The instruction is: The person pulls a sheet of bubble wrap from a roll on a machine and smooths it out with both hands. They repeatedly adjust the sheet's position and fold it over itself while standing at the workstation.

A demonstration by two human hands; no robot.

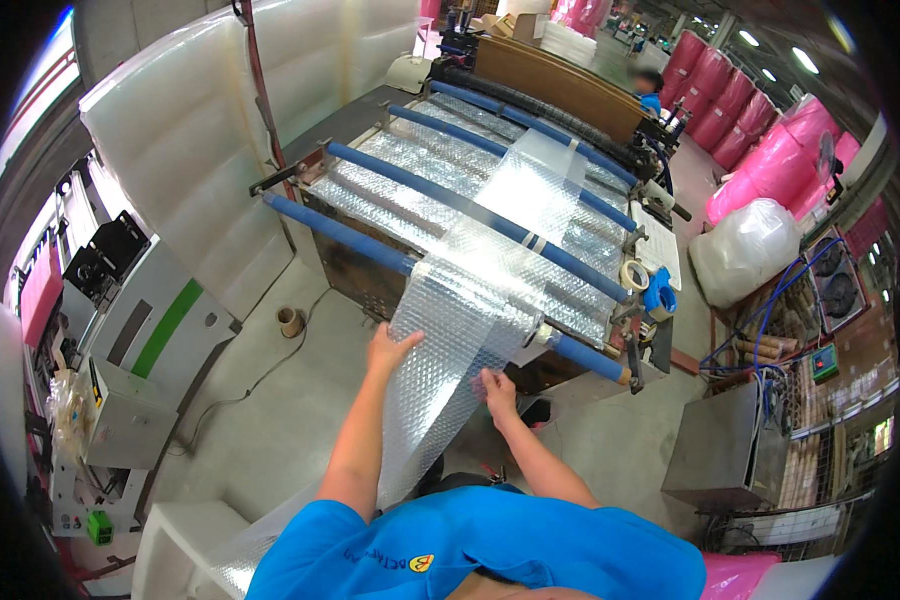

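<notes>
1 bubble sheet slants lengthwise down-left, edges pinched by half-closed left hand and right hand.

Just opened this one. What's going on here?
A person in a blue shirt holds a strip of clear bubble wrap by its edges, left hand on the left edge and right hand on the right. The strip lies over the front blue roller, stretches back across the machine's other blue rollers, and runs down past the person's left side. Another person is visible farther back.
</notes>
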